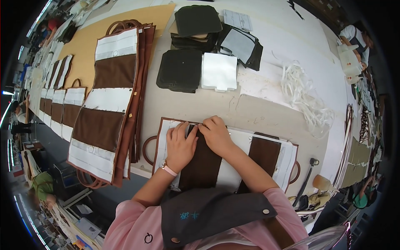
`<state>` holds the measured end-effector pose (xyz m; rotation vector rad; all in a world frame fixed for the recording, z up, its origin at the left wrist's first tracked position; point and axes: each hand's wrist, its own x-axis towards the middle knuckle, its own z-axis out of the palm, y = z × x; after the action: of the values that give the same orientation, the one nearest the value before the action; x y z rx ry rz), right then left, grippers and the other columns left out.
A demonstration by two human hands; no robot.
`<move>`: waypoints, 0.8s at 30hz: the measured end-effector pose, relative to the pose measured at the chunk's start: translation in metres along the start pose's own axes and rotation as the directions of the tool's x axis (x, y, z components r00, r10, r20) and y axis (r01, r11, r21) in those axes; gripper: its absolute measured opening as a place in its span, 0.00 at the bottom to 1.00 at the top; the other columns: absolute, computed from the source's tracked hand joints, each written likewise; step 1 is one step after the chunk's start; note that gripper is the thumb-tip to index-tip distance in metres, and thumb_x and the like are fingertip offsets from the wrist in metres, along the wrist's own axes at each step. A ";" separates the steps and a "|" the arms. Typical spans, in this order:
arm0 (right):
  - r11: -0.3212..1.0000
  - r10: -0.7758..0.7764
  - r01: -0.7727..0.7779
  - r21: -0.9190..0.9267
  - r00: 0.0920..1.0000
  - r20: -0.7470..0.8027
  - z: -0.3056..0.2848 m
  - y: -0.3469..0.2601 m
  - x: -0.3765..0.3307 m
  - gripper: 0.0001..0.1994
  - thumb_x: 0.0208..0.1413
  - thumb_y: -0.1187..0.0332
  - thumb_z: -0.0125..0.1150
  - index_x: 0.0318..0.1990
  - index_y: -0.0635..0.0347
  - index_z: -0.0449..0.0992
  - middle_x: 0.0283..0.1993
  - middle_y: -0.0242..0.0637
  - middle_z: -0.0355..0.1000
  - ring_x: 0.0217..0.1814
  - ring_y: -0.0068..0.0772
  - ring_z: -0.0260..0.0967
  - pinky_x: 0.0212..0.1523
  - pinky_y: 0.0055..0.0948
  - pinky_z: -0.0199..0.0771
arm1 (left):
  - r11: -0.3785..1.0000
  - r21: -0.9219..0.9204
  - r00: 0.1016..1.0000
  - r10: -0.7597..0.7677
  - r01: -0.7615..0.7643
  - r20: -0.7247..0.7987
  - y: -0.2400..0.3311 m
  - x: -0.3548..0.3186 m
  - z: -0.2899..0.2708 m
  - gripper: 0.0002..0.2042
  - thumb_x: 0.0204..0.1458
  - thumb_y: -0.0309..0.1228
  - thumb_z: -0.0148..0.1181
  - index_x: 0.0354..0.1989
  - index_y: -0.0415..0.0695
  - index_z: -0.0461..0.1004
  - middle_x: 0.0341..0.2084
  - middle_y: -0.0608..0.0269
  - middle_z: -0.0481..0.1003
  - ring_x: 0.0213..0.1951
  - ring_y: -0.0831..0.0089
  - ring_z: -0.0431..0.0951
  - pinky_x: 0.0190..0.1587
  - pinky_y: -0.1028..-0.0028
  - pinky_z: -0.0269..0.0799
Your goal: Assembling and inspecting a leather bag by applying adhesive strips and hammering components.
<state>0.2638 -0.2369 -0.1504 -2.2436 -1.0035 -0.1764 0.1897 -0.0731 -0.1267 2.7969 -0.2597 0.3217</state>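
Note:
A flat bag panel [233,171] with brown and white bands lies on the worktable right in front of me. My left hand [180,146] presses flat on its left end, fingers spread over the white band and the dark brown strip [204,164]. My right hand [216,133] presses beside it, fingertips pinching at the panel's top edge. A brown ring handle [146,150] pokes out at the panel's left. A second brown strip [264,154] crosses the panel to the right.
A tall stack of like panels [109,104] lies to the left, more rows [56,100] beyond. Dark felt pieces [180,70] and white pieces [219,71] sit at the back. White straps [304,96] are heaped right. A hammer [306,177] rests near the right edge. Other people work nearby.

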 end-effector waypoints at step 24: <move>0.999 0.049 -0.048 0.018 0.998 -0.038 0.006 0.001 -0.002 0.11 0.49 0.73 0.58 0.40 0.57 0.80 0.39 0.35 0.67 0.46 0.40 0.63 0.49 0.37 0.65 | 0.973 0.219 0.991 -0.097 0.075 0.094 0.004 0.006 -0.008 0.27 0.54 0.40 0.63 0.59 0.37 0.71 0.54 0.56 0.71 0.58 0.64 0.69 0.59 0.56 0.60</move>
<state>0.2622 -0.2348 -0.1563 -2.2383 -0.9257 -0.1884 0.1925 -0.0754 -0.1167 3.0328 -0.1326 0.1941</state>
